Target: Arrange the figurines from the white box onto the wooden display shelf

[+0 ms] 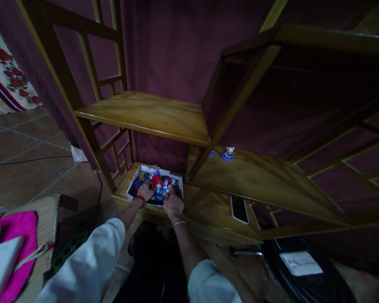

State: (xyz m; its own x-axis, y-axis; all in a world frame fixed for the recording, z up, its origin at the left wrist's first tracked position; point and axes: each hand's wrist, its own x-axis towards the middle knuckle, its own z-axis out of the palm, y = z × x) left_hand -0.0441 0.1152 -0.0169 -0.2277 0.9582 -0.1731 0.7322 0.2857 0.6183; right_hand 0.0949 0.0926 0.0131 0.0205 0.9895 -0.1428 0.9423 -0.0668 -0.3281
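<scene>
2 grips [145,192] [173,205] reach into a box [135,179] of figurines [159,191].

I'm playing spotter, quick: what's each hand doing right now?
Left hand: among figurines in the box; grip can't be told.
Right hand: at a pale figurine; grip unclear.

Worn on the head, the one camera looks forward and steeply down from above and behind the left hand [145,192] and right hand [173,205], far enough back to frame wooden shelving [145,115] around their grip.
</scene>
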